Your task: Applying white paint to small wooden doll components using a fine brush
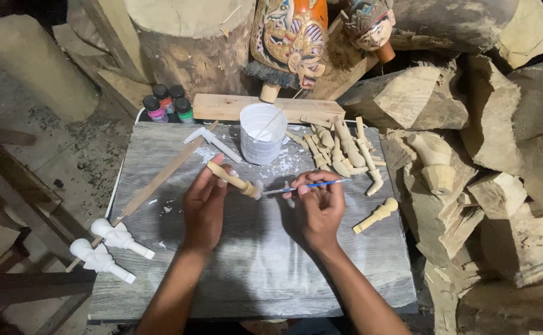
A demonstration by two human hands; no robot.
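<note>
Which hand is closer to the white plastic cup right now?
Left. The left hand sits just below the white cup, slightly to its left; the right hand is lower and farther to the cup's right.

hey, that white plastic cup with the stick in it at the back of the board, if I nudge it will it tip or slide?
The white cup looks like thin plastic, so probably light and apt to slide. It is taller than wide, and the stick leans on its rim, so a high push might tip it. White splatter around its base may make the board slick.
</note>
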